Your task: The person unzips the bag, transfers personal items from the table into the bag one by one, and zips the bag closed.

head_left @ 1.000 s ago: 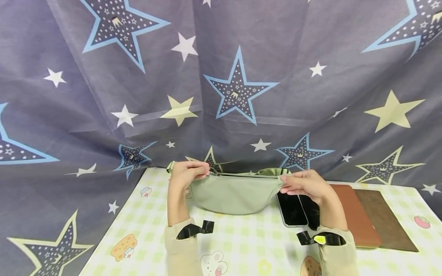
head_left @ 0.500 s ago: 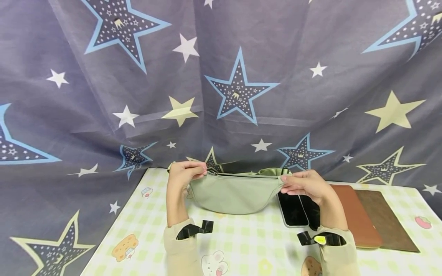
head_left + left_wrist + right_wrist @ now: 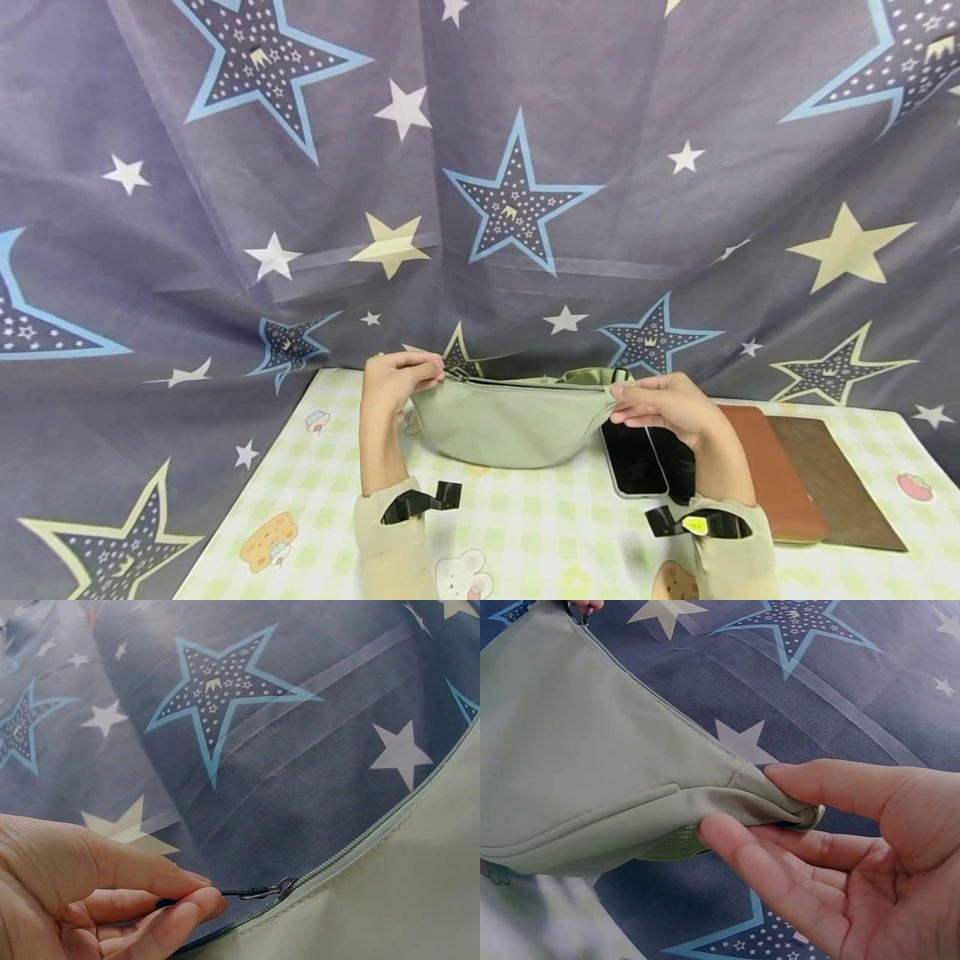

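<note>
A pale green waist bag (image 3: 510, 421) is held up above the table, its zipper running along the top edge. My left hand (image 3: 393, 383) pinches the dark cord zipper pull (image 3: 244, 893) between thumb and fingers, near the bag's left end. The metal zipper slider (image 3: 285, 886) shows just beyond those fingertips in the left wrist view. At the opposite end, my right hand (image 3: 663, 404) grips the bag's tapered corner (image 3: 769, 791), thumb on top and fingers below. Part of the green strap (image 3: 592, 377) loops up behind the bag.
A phone (image 3: 636, 462) lies below my right hand, with another dark item (image 3: 675, 458) partly hidden beside it. Farther right lie a reddish-brown notebook (image 3: 776, 475) and a darker brown flat piece (image 3: 843, 483). A star-patterned curtain (image 3: 510, 308) hangs behind the checked tablecloth (image 3: 525, 525).
My left hand has slid slightly left along the bag's top, drawing the zipper slider with it. The right hand keeps its hold at the other end.
</note>
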A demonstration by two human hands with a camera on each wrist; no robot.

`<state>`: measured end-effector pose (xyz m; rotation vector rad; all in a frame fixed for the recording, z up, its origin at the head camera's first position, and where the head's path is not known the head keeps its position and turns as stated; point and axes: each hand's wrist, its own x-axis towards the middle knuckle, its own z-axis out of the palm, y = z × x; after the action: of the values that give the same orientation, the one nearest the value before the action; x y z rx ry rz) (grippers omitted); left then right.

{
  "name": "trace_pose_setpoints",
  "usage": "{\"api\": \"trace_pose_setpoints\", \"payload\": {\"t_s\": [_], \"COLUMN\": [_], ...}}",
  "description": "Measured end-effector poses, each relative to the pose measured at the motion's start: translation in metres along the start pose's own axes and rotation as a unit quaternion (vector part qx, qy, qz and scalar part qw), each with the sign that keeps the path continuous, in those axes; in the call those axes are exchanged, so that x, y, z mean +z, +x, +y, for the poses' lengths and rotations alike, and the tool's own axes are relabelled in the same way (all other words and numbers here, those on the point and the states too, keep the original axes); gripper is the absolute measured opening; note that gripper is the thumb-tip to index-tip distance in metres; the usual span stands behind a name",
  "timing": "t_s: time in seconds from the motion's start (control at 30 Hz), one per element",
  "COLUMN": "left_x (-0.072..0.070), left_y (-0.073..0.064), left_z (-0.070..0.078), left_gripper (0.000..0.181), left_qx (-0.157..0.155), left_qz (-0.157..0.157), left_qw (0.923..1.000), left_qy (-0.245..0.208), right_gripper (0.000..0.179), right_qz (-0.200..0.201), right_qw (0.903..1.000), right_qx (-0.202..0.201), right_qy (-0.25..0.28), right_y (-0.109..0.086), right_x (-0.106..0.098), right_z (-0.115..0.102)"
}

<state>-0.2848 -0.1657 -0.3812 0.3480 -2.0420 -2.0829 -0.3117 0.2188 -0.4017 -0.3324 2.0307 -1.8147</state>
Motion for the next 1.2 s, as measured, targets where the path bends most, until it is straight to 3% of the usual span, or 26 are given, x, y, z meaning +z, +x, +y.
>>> {"api": "trace_pose_setpoints", "payload": {"t_s": [0.33,0.7,1.2], "left_x": [-0.0020,-0.0069,-0.0043], "left_y": [-0.0015,-0.0023,-0.0020], "left_z": [-0.0034,-0.0026,-0.0023], "left_gripper": [0.013,0.013,0.020], "left_qx": [0.014,0.043,0.040], "left_qz": [0.004,0.048,0.076], "left_qw": [0.9997,0.9978,0.9931], "left_qy": [0.019,-0.015,-0.080], "right_gripper": [0.026,0.022,0.025], "right_qz": [-0.003,-0.005,-0.011], "right_qw": [1.0000,0.9999,0.9999], "right_qx": [0.003,-0.001,-0.010], "right_qy": [0.007,0.009,-0.001], "right_y": [-0.0034,-0.0011,-0.0018], "right_x": [0.0010,-0.0014,-0.0014], "right_z": [0.0039,0.0039,0.0052]}}
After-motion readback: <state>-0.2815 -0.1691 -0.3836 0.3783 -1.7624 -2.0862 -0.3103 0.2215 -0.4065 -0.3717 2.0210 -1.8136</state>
